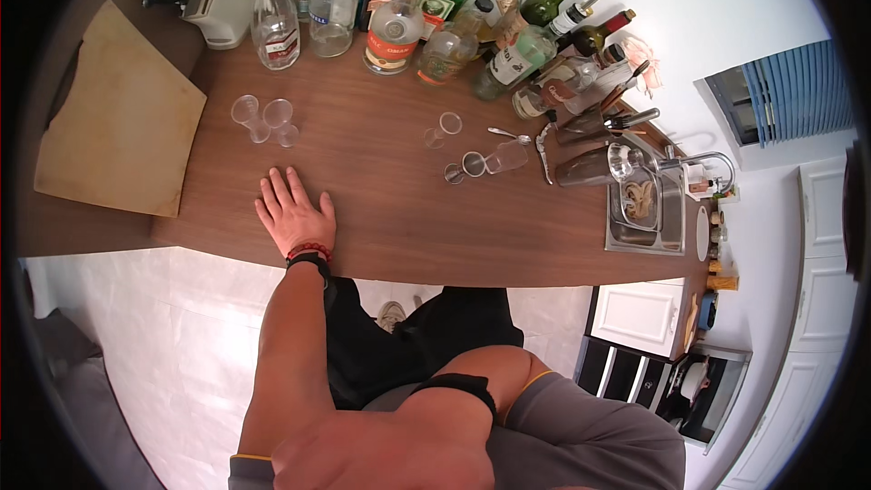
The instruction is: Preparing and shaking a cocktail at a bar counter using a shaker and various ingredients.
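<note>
My left hand (294,214) lies palm down on the brown wood-look counter (381,231), fingers apart, holding nothing. Red bead bracelets and a black band circle its wrist. Beyond its fingertips stand two clear hourglass-shaped jiggers (277,113). My right arm bends back toward the camera, a black strap on it. The blurred skin at the bottom centre seems to be my right hand (388,449); its fingers cannot be made out. Right of the counter's middle are two more clear jiggers (474,164), a clear glass (507,158), a small metal spoon (509,135) and a corkscrew-like tool (542,152).
Several liquor bottles (393,34) line the wall. A knife block (221,7) and a wooden board (122,122) occupy the left end. At right, a dark shaker tumbler (585,167) stands beside the sink (670,218) with its curved faucet (721,162).
</note>
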Demonstrator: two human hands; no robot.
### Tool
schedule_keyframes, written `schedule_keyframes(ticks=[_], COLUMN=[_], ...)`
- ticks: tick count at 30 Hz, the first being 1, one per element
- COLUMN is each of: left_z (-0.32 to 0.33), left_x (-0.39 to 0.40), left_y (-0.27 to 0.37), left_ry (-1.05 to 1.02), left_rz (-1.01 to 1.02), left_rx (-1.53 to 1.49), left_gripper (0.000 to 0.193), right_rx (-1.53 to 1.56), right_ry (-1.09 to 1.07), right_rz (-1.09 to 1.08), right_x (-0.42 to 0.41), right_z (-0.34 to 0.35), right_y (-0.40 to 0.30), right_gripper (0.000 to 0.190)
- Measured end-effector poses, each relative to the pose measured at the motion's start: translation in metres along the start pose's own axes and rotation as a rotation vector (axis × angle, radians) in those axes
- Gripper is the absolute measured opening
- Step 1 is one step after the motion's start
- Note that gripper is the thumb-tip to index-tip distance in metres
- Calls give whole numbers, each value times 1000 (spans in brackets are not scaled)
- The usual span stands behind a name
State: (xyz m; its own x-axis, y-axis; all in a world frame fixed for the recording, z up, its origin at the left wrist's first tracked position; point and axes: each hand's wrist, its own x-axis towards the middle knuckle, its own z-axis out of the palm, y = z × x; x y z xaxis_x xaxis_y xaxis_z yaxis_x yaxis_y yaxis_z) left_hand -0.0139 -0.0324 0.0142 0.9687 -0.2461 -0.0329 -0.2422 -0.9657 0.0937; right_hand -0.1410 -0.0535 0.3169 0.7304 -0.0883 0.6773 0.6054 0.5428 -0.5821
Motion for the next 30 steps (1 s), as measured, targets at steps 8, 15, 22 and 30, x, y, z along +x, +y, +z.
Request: schedule_keyframes(ticks=[8,15,22,30], left_z=[0,4,1,1], left_x=[0,-1,1,-1], left_y=[7,-17,3,-11], left_ry=[-18,3,-14,-53], left_rz=[19,-13,24,-8], left_rx=[-15,8,-61,-8], left_gripper=[81,82,81,81], right_rx=[-249,-679,-1014,-986], right_ry=[-44,29,187,17], right_rz=[-84,-152,-244,-168], right_x=[22,23,18,16], right_z=[-21,-28,-14,-31], right_y=[-20,-29,-35,-34], right_gripper=[27,18,29,31])
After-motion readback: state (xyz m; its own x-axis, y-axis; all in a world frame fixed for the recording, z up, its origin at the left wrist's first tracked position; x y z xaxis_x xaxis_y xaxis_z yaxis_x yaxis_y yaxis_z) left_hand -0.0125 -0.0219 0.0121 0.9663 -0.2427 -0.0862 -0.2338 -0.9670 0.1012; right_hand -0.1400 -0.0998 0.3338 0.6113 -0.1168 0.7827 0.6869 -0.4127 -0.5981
